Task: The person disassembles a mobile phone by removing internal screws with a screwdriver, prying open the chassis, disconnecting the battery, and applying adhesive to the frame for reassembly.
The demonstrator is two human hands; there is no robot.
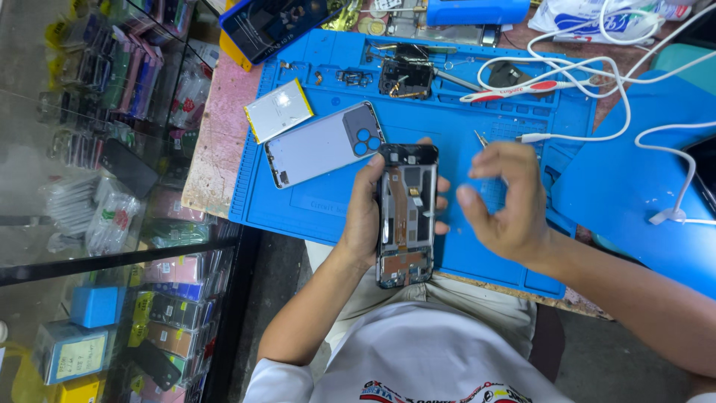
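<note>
Opened phone (405, 216): back removed, dark frame with boards and a copper-toned flex cable exposed; held upright over the worktop's near edge. Left hand (365, 216): fingers wrapped around the phone's sides. Right hand (503, 198): just beside the phone, fingers loosely curled, holding nothing visible. Blue repair mat (462, 127) covered the worktop (212, 142). Grey back cover (324, 145) and battery (278, 110) lay towards the mat's far left corner. White cables (597, 75) trailed along the far right. Glass display case (112, 224) stood left.

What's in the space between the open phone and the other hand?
Only bare blue mat shows between the opened phone, held in the left hand, and the right hand, as the head view shows.
</note>
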